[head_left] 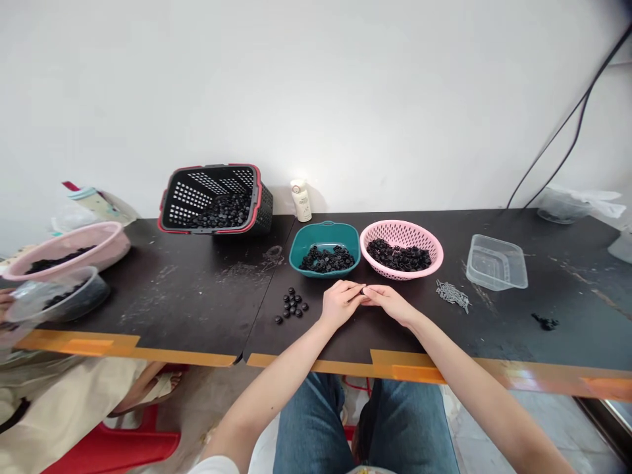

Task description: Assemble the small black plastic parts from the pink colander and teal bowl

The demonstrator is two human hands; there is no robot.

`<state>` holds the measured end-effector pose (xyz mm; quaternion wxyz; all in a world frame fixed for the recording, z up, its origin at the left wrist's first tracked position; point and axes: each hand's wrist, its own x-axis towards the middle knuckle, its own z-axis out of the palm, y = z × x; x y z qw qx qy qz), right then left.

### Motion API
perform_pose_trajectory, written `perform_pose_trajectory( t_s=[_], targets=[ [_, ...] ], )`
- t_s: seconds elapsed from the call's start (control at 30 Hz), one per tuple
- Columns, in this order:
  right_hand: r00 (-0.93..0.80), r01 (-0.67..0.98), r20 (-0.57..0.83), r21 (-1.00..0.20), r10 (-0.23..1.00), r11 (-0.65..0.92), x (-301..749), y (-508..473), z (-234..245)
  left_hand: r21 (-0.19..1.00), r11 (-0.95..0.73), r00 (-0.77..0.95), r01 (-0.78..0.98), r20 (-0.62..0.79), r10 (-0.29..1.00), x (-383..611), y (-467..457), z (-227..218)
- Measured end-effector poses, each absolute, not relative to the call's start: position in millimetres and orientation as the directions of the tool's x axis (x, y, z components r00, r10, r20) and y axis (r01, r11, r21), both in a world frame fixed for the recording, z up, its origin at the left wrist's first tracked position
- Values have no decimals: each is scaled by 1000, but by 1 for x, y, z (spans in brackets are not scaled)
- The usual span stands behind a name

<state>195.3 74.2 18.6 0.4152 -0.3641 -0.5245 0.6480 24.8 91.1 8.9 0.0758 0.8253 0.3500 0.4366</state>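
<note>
My left hand (342,301) and my right hand (388,301) meet over the black table, fingertips pinched together. Between them shows a small black part (364,290), mostly covered by the fingers. Just beyond the hands sit a teal basin (324,230) of small black ring-like parts and a pink perforated basket (402,228) filled with black pieces. Left of my left hand lies a loose group of round black caps (293,304). A pile of thin grey pins or screws (453,295) rests to the right of my right hand.
A clear plastic tub (496,263) and some black bits (545,321) are at right. A dark basket (215,197) of black parts leans back left, near a white bottle (301,201). Another person's hand (6,304) touches containers at far left. Tape (316,363) lines the table edge.
</note>
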Motion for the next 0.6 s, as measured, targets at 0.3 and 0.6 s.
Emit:
perform_pose_trajectory(
  t_s=[0.3,0.6],
  targets=[
    [-203,-97,87,-993,975,69,180,72,-2,321,-759,438,566,662,607,22,97,11],
    [-224,97,139,-982,965,164,182,77,-3,364,-767,455,528,641,618,20,98,14]
  ],
)
